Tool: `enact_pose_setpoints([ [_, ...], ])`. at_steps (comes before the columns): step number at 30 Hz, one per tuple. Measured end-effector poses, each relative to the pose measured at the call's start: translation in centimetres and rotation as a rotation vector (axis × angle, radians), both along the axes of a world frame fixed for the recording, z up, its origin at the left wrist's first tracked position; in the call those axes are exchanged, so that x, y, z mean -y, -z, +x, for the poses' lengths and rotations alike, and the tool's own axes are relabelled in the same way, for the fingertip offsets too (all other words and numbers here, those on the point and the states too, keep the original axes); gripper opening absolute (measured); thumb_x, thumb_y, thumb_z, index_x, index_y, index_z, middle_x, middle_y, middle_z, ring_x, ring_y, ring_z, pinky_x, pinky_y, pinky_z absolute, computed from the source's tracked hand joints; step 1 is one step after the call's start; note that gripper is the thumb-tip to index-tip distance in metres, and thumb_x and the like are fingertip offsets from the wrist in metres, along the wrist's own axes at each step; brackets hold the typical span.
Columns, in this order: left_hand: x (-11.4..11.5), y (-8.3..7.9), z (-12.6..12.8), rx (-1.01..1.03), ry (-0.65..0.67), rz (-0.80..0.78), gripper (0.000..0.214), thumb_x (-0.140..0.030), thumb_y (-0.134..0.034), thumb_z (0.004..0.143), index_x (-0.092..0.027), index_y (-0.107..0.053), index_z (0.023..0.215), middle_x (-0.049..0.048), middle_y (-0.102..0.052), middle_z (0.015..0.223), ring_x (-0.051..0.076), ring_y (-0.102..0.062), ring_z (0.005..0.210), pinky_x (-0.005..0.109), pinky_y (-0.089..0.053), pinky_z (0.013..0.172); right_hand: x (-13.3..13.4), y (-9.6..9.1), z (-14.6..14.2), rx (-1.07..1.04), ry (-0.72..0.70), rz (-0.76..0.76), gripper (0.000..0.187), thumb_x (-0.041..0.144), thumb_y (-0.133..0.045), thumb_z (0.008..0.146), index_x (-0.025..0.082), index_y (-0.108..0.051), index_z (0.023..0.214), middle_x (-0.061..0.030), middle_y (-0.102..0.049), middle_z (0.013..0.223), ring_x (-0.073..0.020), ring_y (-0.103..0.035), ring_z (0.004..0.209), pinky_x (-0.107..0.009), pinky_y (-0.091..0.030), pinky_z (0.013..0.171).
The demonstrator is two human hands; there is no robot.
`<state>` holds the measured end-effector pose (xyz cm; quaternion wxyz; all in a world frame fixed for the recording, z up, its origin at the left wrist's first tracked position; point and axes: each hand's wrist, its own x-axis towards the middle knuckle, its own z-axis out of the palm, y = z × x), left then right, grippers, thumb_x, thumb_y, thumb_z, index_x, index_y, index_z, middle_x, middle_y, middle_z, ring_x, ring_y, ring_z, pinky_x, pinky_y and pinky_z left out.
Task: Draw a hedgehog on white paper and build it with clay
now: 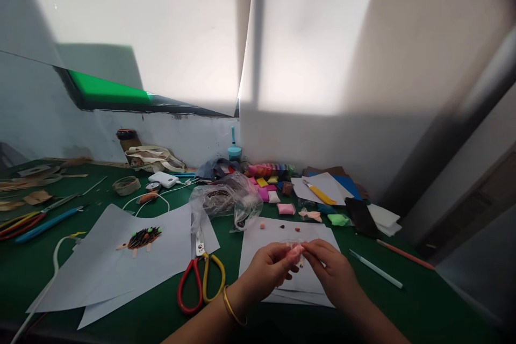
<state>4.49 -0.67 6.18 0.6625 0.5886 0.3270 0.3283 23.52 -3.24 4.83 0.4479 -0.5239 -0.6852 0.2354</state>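
Note:
My left hand (264, 269), with a gold bangle at the wrist, is closed around a small packet of pink modelling clay (296, 253) in clear plastic. The fingertips of my right hand (331, 267) pinch the packet's right edge. Both hands are above a stack of white paper (252, 250). On that paper, beyond my hands, lie a peach clay ball (262, 225), a small black piece (282, 227) and a small red piece (297, 229). Another small detail beneath the packet is mostly hidden by my fingers.
Left of my hands are red-and-yellow-handled scissors (201, 279) and a sheet bearing a clay hedgehog (143, 241). Several clay packets (286, 208), a plastic bag (226, 199) and a yellow cutter (320, 193) lie behind. A white craft knife (377, 269) is at right.

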Motion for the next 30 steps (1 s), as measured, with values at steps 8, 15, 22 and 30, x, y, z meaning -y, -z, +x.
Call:
enact_pose_setpoints([
  [8, -0.2, 0.3, 0.4, 0.044, -0.057, -0.016, 0.051, -0.055, -0.064, 0.080, -0.016, -0.066, 0.113, 0.0058, -0.064, 0.084, 0.015, -0.057, 0.071, 0.022, -0.038, 0.056, 0.2, -0.1, -0.2, -0.160, 0.155, -0.002, 0.030, 0.051, -0.057, 0.084, 0.025, -0.071, 0.092, -0.0065, -0.070, 0.091, -0.0244, -0.063, 0.086, -0.035, -0.052, 0.076],
  [15, -0.3, 0.7, 0.1, 0.027, -0.054, 0.033, 0.046, -0.053, -0.064, 0.081, -0.015, -0.068, 0.107, 0.0064, -0.064, 0.083, 0.015, -0.057, 0.071, 0.025, -0.042, 0.061, 0.2, -0.3, -0.3, -0.117, 0.152, -0.005, 0.028, 0.047, -0.057, 0.086, 0.026, -0.071, 0.098, -0.0069, -0.070, 0.096, -0.0248, -0.064, 0.089, -0.037, -0.052, 0.079],
  [22, -0.6, 0.9, 0.0, 0.067, -0.051, 0.006, 0.049, -0.053, -0.065, 0.080, -0.016, -0.066, 0.113, 0.0077, -0.065, 0.090, 0.017, -0.061, 0.078, 0.026, -0.045, 0.062, 0.1, -0.4, -0.9, -0.151, 0.045, 0.022, 0.025, 0.046, -0.056, 0.087, 0.025, -0.069, 0.087, -0.0051, -0.068, 0.091, -0.0220, -0.063, 0.085, -0.034, -0.050, 0.078],
  [30, -0.7, -0.6, -0.4, 0.085, -0.077, 0.027, 0.052, -0.053, -0.067, 0.079, -0.015, -0.066, 0.114, 0.0093, -0.066, 0.091, 0.021, -0.062, 0.085, 0.030, -0.048, 0.070, -0.7, -0.9, -0.7, -0.345, 0.104, -0.098, 0.036, 0.054, -0.063, 0.079, 0.024, -0.062, 0.099, -0.0037, -0.065, 0.087, -0.0215, -0.061, 0.080, -0.032, -0.051, 0.071],
])
